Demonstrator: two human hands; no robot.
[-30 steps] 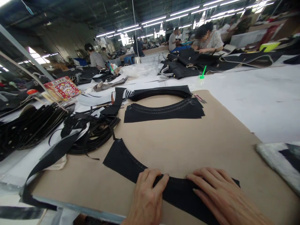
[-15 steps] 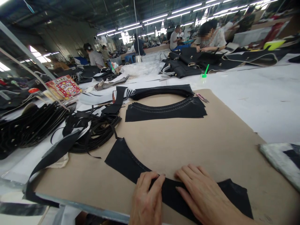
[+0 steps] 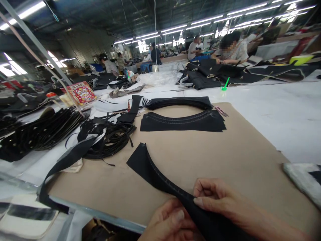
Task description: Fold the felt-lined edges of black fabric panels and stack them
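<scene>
A curved black piece (image 3: pixel 160 177) that looks like leather lies across the tan board, its right part lifted toward me. A line of pale stitch-like marks follows its upper, concave edge. My right hand (image 3: pixel 220 201) pinches that edge between thumb and fingers. At the lower edge is my left hand (image 3: pixel 170 221), closed on the piece, with some fingertips hidden behind it. Farther back lie a small pile of similar curved pieces (image 3: pixel 183 125) with marked edges and a thicker stack (image 3: pixel 178 102) behind it.
The tan board (image 3: pixel 200 150) covers the near table. A heap of black strips (image 3: pixel 110 137) and fanned black pieces (image 3: pixel 42 130) lie left. Pink-handled snips (image 3: pixel 222 111) rest by the piles. A green-topped bottle (image 3: pixel 225 86) stands behind; a co-worker (image 3: pixel 230 50) bends over black goods.
The right part of the curved piece has come up off the board. My hands, which were pressing on it, now grip its edges. The view has shifted slightly.
</scene>
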